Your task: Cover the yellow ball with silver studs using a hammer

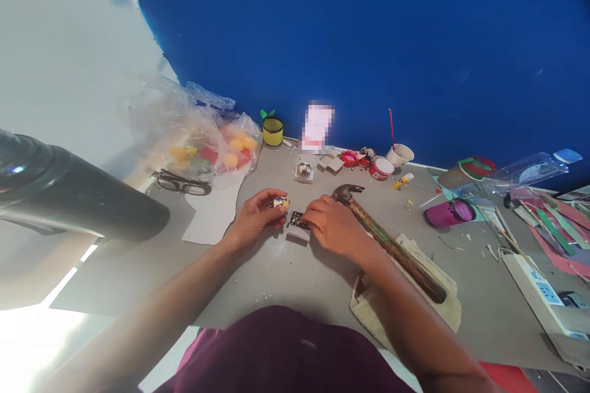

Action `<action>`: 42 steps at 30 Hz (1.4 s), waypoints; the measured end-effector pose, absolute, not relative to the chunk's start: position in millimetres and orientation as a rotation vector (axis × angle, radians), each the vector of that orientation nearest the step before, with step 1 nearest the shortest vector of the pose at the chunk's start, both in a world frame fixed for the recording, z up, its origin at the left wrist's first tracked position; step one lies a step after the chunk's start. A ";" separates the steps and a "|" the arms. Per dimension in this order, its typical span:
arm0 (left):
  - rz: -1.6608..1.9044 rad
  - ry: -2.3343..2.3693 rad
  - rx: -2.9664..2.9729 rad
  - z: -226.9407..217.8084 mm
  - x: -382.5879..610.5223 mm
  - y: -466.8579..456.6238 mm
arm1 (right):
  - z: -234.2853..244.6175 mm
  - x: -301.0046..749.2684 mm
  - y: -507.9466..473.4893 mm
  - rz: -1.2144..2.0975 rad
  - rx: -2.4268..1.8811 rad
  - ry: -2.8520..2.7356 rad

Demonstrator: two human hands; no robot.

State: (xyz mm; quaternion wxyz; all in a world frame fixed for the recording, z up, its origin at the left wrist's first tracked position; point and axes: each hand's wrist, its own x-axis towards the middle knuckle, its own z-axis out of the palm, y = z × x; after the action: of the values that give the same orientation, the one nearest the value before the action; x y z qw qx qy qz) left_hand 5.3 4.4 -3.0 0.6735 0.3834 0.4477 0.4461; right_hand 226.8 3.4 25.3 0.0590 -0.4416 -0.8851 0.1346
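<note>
A blue wall stands behind a grey table, and the light comes strongly at the lower left. At the far left, a thick dark cylinder leans into the view. Next to it are a pair of glasses, a clear plastic bag with orange, yellow and red things inside, and a white sheet. Farther back stands a yellow pot.

Near the middle, the left hand holds a shiny round piece between the thumb and the fingers, so this grip is narrow and filled. Just to the right of this piece, and slightly nearer to the body, a small box sits on the table between the two hands. Its top is dark and glittering, and a pale side faces the person. It looks almost square from here, so one cannot say surely which way its long axis runs.

The right hand is the nearer one to the box: its fingertips are gathered at the right edge and seem to touch it. Whether they pinch something, one cannot tell.

To the right, a hammer lies slanting, its handle partly over a pale cloth. Beyond it, a purple cup lies on its side.
</note>
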 end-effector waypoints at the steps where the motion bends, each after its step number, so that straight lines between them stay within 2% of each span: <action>1: 1.004 1.012 0.869 -3.0 5.2 4.3 | 24.6 223.7 1.1 0.365 -1.308 -2.709; 10: 0.936 1.027 1.024 -1.1 6.2 1.3 | 9.4 203.9 -8.5 0.262 -1.391 -2.838; 14: 0.935 1.050 1.024 3.4 7.0 0.2 | 10.4 205.0 -6.5 0.314 -1.402 -2.810; 21: 0.936 1.021 0.996 -0.7 5.3 0.6 | 12.2 208.0 0.8 0.441 -1.478 -2.550; 35: 0.911 1.002 1.021 0.5 4.3 -0.3 | 8.4 208.1 2.5 0.794 -1.168 -2.133; 42: 0.840 0.765 0.944 1.0 3.8 -4.4 | 16.9 198.1 -5.8 0.896 -1.051 -1.736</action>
State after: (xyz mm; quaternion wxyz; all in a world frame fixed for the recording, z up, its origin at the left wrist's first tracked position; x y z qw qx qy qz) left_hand 3.8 -4.4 1.0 0.7394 0.4302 0.3486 0.3829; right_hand 198.1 -5.8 16.9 0.4454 -0.4243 -0.7006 0.3617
